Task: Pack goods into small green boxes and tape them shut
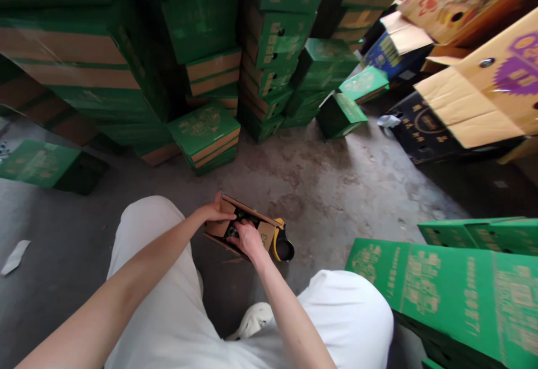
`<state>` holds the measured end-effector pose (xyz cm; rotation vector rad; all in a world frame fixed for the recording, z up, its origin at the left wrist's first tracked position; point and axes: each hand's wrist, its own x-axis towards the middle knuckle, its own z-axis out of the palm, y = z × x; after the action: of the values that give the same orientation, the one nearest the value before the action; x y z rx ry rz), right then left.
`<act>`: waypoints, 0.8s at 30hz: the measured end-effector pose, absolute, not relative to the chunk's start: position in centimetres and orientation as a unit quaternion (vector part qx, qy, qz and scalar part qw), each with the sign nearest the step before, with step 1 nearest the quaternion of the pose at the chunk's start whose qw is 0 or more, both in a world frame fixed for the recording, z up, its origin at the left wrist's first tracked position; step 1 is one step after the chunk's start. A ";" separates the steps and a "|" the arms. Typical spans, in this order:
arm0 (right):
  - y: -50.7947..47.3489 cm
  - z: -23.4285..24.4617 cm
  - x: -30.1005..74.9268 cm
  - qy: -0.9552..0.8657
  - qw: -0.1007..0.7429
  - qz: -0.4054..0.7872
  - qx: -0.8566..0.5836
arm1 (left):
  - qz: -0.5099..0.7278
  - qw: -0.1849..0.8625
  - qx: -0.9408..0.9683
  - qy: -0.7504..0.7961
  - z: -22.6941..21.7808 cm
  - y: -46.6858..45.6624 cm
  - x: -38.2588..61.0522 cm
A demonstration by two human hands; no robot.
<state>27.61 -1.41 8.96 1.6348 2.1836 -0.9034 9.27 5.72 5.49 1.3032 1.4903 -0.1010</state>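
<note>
Between my knees, low over the floor, is a small open cardboard box (213,240) with brown inner flaps. Dark, partly shiny things (246,216) lie inside it, too small and shaded to name. My left hand (215,211) rests at the box's left end, thumb up by the far corner and fingers stretched over the flap. My right hand (249,239) reaches into the opening with bent fingers around the dark contents; what lies under the fingertips is hidden. Against the box's right end is a yellow and black tape dispenser (282,243).
Green boxes (277,38) stand in tall stacks ahead. A low pair of green boxes (205,128) sits nearer. More green cartons (445,290) are at my right, with open printed cartons (471,105) beyond. A white scrap (15,257) lies on the concrete floor (328,189).
</note>
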 end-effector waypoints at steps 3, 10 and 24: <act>-1.7 8.7 28.2 0.763 0.109 -0.309 0.558 | -0.054 0.463 0.569 0.677 6.3 5.5 10.6; -0.8 8.5 30.5 0.827 0.126 -0.345 0.426 | -0.041 0.572 0.534 0.622 8.2 6.3 9.1; -2.8 8.2 28.6 0.815 0.096 -0.354 0.449 | -0.033 0.667 0.480 0.569 8.4 6.1 7.2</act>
<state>28.62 -2.77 8.15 1.3310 2.4138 -1.0474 7.15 6.14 8.42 1.0821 1.2843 -0.0736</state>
